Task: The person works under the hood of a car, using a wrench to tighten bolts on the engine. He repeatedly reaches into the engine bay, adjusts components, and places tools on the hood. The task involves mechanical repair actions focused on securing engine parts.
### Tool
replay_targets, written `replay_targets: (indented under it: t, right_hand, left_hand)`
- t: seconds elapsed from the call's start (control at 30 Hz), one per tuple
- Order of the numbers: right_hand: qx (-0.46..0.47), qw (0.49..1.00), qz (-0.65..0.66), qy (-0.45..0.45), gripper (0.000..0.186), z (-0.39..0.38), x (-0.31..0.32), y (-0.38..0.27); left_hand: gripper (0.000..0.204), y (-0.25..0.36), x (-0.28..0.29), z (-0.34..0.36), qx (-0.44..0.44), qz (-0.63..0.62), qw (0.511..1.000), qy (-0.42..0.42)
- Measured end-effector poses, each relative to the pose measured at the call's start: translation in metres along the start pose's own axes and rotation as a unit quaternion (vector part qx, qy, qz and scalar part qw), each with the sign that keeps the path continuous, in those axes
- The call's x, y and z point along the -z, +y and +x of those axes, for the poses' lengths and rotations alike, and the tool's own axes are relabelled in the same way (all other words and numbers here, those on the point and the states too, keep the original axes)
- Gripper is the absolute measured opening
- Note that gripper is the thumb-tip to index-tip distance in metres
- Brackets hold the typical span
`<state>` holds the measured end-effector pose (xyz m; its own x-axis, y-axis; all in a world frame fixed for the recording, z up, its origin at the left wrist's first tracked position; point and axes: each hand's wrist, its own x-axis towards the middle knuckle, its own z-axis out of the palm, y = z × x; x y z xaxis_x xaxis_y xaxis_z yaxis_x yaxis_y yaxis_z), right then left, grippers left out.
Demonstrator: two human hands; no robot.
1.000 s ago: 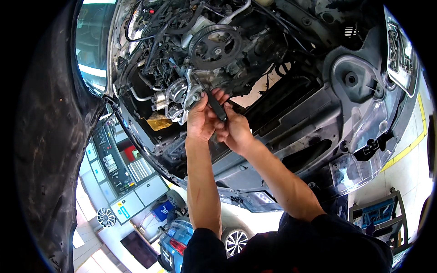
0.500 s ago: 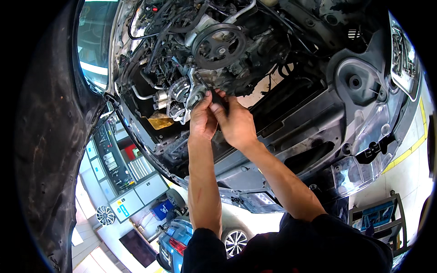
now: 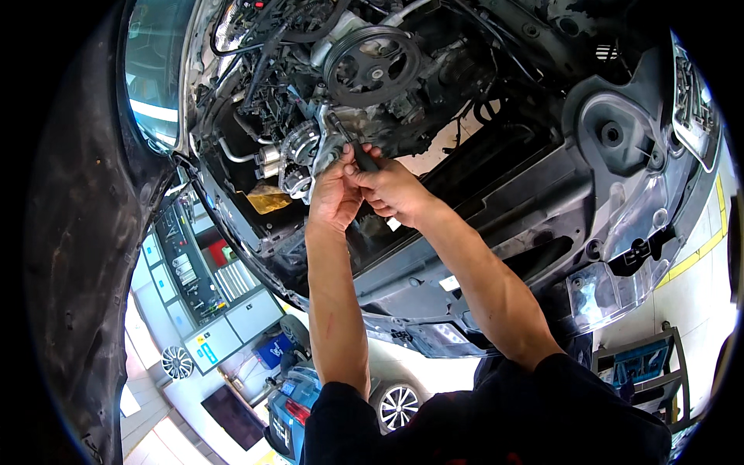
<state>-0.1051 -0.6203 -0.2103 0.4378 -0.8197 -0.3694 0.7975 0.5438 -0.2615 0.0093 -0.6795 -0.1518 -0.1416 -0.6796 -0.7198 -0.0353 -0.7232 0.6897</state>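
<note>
Hands raised together under a lifted car's engine. Left hand cups a small toothed metal part low on the engine, fingers curled against it. Right hand, touching the left, pinches the dark handle of a slim tool whose tip runs up-left into the engine. Large black pulley sits just above the hands; hoses crowd the left. Open gap to the right of the hands, bounded below them by the bumper's dark edge.
</note>
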Motion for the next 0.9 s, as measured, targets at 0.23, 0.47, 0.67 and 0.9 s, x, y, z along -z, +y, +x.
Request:
replay_targets:
  t: [0.23, 0.47, 0.67, 0.9]
  right_hand:
    - [0.278, 0.707, -0.604, 0.240, 0.035, -0.094, -0.001, -0.007]
    - [0.452, 0.592, -0.578, 0.334, 0.023, -0.167, 0.069, -0.038]
    - [0.539, 0.489, -0.617, 0.300, 0.026, -0.160, 0.096, -0.025]
    - [0.326, 0.351, -0.762, 0.437, 0.027, -0.289, 0.080, -0.134]
  left_hand:
    - [0.028, -0.047, -0.002, 0.002, 0.050, 0.002, 0.999, -0.015]
    - [0.027, -0.111, -0.010, 0.105, 0.194, 0.103, 0.973, -0.076]
    - [0.032, -0.140, -0.013, 0.145, 0.211, 0.158, 0.964, -0.034]
    - [0.025, -0.119, -0.027, 0.114, -0.050, 0.584, 0.770, -0.251]
